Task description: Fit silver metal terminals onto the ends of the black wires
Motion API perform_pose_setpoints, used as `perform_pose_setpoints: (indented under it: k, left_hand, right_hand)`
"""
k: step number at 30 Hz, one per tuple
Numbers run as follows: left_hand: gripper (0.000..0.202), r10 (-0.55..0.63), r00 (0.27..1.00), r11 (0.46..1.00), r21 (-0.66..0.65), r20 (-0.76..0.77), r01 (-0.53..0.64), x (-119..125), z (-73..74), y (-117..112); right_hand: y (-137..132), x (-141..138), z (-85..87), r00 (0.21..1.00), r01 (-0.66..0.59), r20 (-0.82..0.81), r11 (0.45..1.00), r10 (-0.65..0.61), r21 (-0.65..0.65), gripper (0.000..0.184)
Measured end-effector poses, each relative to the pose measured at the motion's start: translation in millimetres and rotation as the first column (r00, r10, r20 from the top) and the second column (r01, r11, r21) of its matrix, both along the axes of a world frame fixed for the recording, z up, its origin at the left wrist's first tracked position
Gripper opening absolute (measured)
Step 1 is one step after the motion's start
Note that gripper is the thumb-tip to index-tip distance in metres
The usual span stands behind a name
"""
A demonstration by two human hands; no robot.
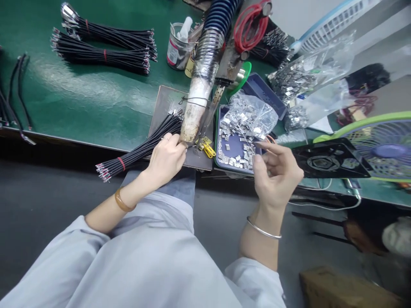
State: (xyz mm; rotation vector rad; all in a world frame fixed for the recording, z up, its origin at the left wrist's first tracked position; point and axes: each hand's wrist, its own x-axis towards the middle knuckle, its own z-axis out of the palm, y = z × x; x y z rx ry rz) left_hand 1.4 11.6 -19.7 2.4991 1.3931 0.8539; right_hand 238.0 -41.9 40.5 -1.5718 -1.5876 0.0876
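Head view, as I read it: left hand (pixel 167 158) lies across the wires (pixel 141 149), fingers bunched together at the hose (pixel 199 107) mouth, grip on a wire unclear, while right hand (pixel 276 171) hovers, fingers apart, just beside clips (pixel 234 154) in the tray (pixel 217 164).

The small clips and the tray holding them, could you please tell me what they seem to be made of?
Small clips: likely thin stamped metal with a bright silvery finish; they glint and show sharp folded edges. Tray: probably plastic, matte blue-purple, with a rounded rim and no glints.
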Motion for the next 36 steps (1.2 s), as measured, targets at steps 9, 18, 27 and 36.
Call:
perform_pose_setpoints:
  k: [9,18,27,36]
  left_hand:
    - [0.016,-0.369,0.859,0.766,-0.407,0.355,0.498,-30.5,28.6,-8.9]
    - [0.024,-0.477,0.833,0.652,-0.522,0.281,0.550,-15.5,33.6,-7.1]
    - [0.024,0.196,0.669,0.702,-0.579,0.717,0.415,-4.9,17.7,-14.0]
    - [0.033,0.283,0.613,0.749,-0.569,0.738,0.340,2.3,18.9,-18.3]
  right_hand:
    - [29.1,19.4,-28.4,0.967,0.103,0.251,0.962,-0.038,-0.253,0.013]
    - [62.2,2.9,-43.3,0.899,0.142,0.437,0.945,0.000,-0.293,0.011]
    - [21.5,-32.2,-42.2,0.997,0.036,-0.065,0.994,-0.029,0.102,0.017]
    - [-7.5,-86.6,-58.5,0.887,-0.163,-0.422,0.982,0.188,0.095,0.010]
